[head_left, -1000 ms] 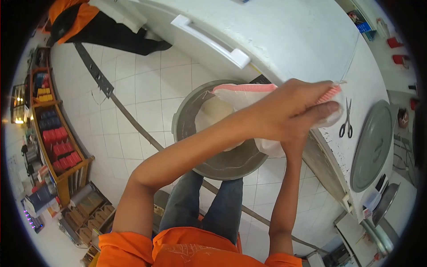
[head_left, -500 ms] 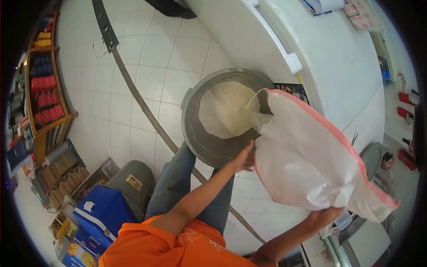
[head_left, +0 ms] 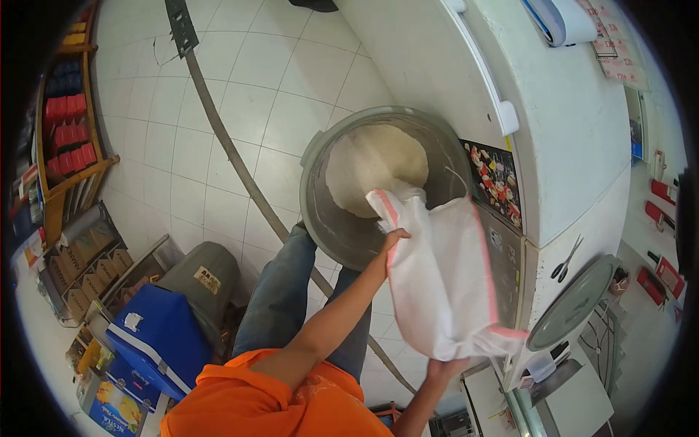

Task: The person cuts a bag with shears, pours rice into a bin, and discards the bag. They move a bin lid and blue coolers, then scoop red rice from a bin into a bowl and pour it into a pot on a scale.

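Note:
A white woven sack (head_left: 437,277) with red edge stripes tilts over a large grey tub (head_left: 312,197), its mouth hanging inside the rim. A pale, fine-grained heap (head_left: 375,160), like rice, lies in the tub, and more seems to run from the mouth. My left hand (head_left: 395,239) grips the sack's near edge close to its mouth. Lower down, my right hand (head_left: 446,368) holds the raised bottom end of the sack; some of its fingers are hidden behind the cloth. The tub stands against my legs.
A white cabinet (head_left: 437,87) with a handle stands right of the tub. Scissors (head_left: 566,258) and a round green-grey lid (head_left: 575,306) are further right. A blue cooler box (head_left: 156,335) and a grey bin (head_left: 204,277) stand at lower left. A dark strip (head_left: 233,153) crosses the tiled floor.
The sack has swung left, and its mouth now hangs farther over the tub. My right hand has moved left with the bottom end. My left hand has closed on the sack's edge.

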{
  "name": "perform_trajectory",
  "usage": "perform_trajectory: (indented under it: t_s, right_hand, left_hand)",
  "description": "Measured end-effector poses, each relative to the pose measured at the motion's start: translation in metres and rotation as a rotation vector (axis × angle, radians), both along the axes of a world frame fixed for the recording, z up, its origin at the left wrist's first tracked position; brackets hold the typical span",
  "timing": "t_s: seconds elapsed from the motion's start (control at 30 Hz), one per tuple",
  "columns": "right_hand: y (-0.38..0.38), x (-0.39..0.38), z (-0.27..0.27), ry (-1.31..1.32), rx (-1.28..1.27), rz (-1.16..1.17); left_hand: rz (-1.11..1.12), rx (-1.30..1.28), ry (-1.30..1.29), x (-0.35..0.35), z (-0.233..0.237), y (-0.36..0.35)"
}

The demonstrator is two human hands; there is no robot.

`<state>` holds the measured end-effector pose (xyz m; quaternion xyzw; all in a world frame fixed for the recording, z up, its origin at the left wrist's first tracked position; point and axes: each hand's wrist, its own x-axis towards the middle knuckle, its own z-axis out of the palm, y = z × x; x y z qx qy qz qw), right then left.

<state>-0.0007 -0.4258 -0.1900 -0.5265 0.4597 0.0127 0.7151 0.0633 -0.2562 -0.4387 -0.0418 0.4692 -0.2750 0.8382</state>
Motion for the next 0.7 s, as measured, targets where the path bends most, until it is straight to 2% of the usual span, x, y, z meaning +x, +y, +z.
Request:
perform_trajectory:
  t_s: [0.07,0.13,0.17,0.23,0.27,0.3,0.33,0.4,0.47,0.53,0.6,0.63,0.67,0.7]
  right_hand:
    - [0.006,-0.022,-0.031,0.133,0.069,0.095]
    - [0.011,-0.045,-0.064,0.278,0.09,0.159]
    - [0.015,-0.047,-0.068,0.281,0.088,0.163]
    - [0.022,-0.048,-0.074,0.363,0.243,0.194]
    - [0.008,-0.054,-0.079,0.368,0.242,0.191]
    - [-0.022,-0.064,-0.086,0.435,0.192,0.278]
    - [-0.047,-0.065,-0.089,0.5,0.142,0.368]
    - [-0.078,-0.044,-0.081,0.442,-0.466,0.367]
    - [-0.114,-0.014,-0.09,0.429,-1.548,0.637]
    - [-0.028,0.073,-0.044,-0.017,-1.696,0.767]
    - [0.003,0.111,-0.072,-0.216,-1.108,0.933]
    - [0.027,0.13,-0.102,-0.205,-0.768,1.01]
    - [0.07,0.145,-0.125,-0.285,-0.473,1.07]
    - [0.099,0.153,-0.164,-0.22,-0.186,1.109]
  left_hand:
    - [-0.035,-0.049,0.049,-0.01,-0.008,0.007]
    - [-0.242,0.171,0.069,-0.022,-0.016,0.009]
    - [-0.306,0.234,-0.126,-0.03,-0.042,0.005]
    - [-0.328,0.29,-0.082,-0.052,-0.073,-0.001]
    - [-0.357,0.348,-0.044,-0.058,-0.079,-0.001]
    - [-0.512,0.581,0.067,-0.06,-0.079,-0.002]
    - [-0.513,0.578,0.068,-0.065,-0.075,-0.002]
    - [-0.153,0.594,-0.001,-0.086,-0.061,0.0]
    - [-0.194,0.593,-0.031,-0.11,-0.06,0.0]
    - [-0.245,0.586,-0.056,-0.118,-0.055,0.004]
    - [-0.556,0.655,-0.022,-0.112,-0.026,0.012]
    - [-0.561,0.655,-0.018,-0.112,-0.019,0.013]
    - [-0.656,0.737,-0.074,-0.112,-0.012,0.012]
    - [-0.749,0.819,-0.131,-0.113,-0.008,0.009]
